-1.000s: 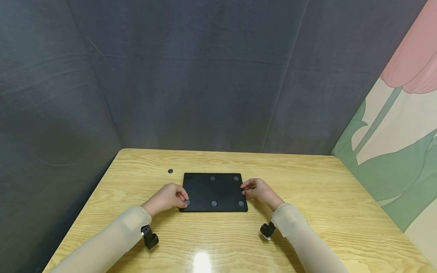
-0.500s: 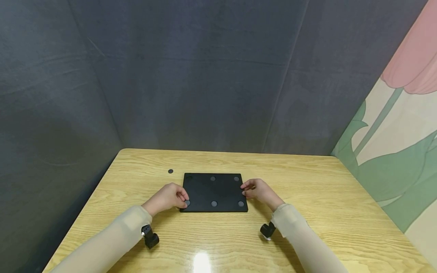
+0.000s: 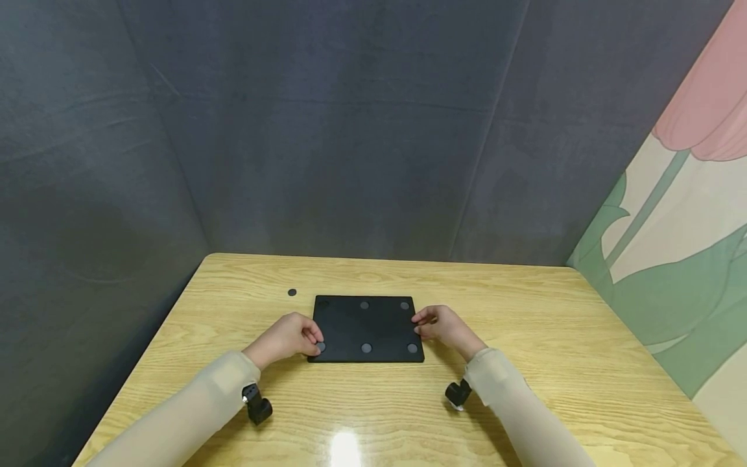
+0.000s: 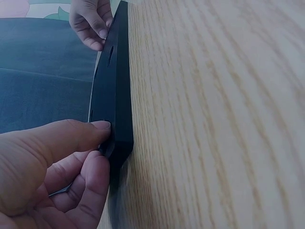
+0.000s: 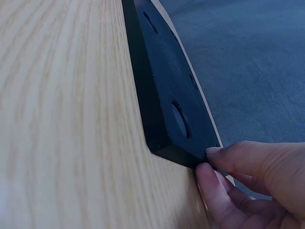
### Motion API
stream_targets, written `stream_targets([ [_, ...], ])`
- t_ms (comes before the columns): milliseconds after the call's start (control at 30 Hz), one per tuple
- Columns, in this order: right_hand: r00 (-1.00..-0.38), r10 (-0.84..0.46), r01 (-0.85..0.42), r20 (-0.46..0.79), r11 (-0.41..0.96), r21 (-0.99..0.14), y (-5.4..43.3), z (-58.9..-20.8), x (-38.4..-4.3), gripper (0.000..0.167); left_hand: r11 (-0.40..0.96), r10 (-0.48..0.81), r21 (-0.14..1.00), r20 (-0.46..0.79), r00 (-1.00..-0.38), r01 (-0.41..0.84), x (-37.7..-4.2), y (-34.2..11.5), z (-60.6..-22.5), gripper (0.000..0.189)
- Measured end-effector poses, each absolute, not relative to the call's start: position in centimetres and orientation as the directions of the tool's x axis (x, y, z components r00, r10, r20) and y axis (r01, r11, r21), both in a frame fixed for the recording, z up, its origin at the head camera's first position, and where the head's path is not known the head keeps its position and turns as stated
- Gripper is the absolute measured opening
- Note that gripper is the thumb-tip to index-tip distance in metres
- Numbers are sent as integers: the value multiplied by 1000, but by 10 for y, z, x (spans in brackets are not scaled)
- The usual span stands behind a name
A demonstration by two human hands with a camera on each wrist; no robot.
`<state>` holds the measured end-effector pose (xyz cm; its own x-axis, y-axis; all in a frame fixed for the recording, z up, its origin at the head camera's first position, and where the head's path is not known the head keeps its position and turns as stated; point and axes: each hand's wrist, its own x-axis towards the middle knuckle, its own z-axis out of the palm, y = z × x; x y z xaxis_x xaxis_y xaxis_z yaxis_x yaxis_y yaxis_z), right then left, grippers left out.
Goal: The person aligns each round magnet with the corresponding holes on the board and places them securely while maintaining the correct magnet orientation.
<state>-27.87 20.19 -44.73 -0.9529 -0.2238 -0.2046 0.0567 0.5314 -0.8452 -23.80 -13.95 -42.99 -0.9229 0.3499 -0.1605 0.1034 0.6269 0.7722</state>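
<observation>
A flat black rectangular board (image 3: 356, 324) lies on the table, with round grey discs set in recesses along its front and back rows. The left hand (image 3: 288, 338) pinches the board's left edge near the front corner, thumb (image 4: 97, 128) on top beside a grey disc (image 3: 320, 347) and fingertips at the side. On the opposite edge, the right hand (image 3: 441, 326) pinches the board with its thumb (image 5: 217, 151) on the upper face and index finger against the side. The board's far left corner shows a darker round recess (image 3: 323, 303).
One loose dark disc (image 3: 292, 292) lies on the wooden table (image 3: 362, 408), behind and left of the board. A dark cloth curtain (image 3: 350, 130) stands behind and left, and a flower-patterned cloth (image 3: 671, 259) stands at the right.
</observation>
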Motion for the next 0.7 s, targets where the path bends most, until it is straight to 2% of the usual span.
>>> stream_targets([
  [700, -955, -215, 56, -206, 548, -834, 202, -447, -280, 19, 633, 350, 767, -169, -921, 100, -237, -139, -429, 12],
])
